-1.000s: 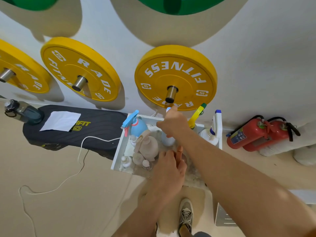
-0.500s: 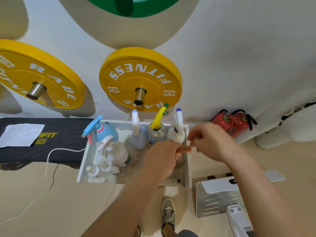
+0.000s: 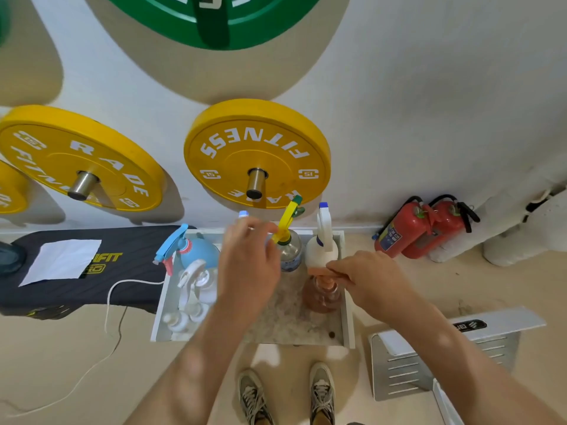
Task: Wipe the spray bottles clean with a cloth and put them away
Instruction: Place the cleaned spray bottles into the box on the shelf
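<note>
A white tray on the floor holds several spray bottles. My left hand reaches to the back row and curls round a clear bottle whose blue-tipped white nozzle shows above my fingers. My right hand pinches the orange trigger head of an amber bottle at the tray's right side. Behind stand a yellow-trigger bottle and a white bottle with a blue tip. A blue bottle and a clear white-trigger one stand on the left. A white cloth lies on the black bench.
The black bench lies left of the tray, with a white cable trailing over the floor. Yellow weight plates hang on wall pegs above. Two red fire extinguishers lie at the right. A white metal stand is near my shoes.
My left hand left the amber bottle and moved back to the blue-tipped bottle. My right hand came in from the tray's right edge and took the orange trigger.
</note>
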A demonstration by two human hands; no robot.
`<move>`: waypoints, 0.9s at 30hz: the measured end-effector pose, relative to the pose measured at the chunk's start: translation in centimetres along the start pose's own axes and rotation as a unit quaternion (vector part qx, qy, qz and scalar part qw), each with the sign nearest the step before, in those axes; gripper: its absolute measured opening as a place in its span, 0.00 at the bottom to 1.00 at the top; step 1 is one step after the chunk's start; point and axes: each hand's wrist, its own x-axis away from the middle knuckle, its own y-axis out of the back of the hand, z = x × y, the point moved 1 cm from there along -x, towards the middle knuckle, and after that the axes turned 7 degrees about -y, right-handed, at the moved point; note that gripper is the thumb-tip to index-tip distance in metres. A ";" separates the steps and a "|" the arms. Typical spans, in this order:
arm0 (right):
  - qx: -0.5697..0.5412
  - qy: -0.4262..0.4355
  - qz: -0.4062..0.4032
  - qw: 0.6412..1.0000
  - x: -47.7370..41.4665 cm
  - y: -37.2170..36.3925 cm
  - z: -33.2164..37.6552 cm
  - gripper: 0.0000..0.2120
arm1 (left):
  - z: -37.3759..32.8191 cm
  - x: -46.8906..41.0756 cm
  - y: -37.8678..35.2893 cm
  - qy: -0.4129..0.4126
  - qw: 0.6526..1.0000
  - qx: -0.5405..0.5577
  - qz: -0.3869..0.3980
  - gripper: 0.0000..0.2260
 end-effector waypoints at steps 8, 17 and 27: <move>-0.291 -0.184 -0.026 0.938 -1.2 2.5 0.7 0.21 | -0.5 -6.5 -3.2 -0.014 0.947 -0.251 0.201 0.18; -0.224 -0.261 -0.007 0.939 -8.2 -0.1 0.6 0.20 | 0.2 -6.2 -3.9 0.024 0.957 -0.218 0.190 0.16; -0.166 -0.056 -0.291 0.941 -7.0 5.1 4.9 0.17 | 3.6 -4.8 8.8 0.105 0.969 -0.098 0.199 0.12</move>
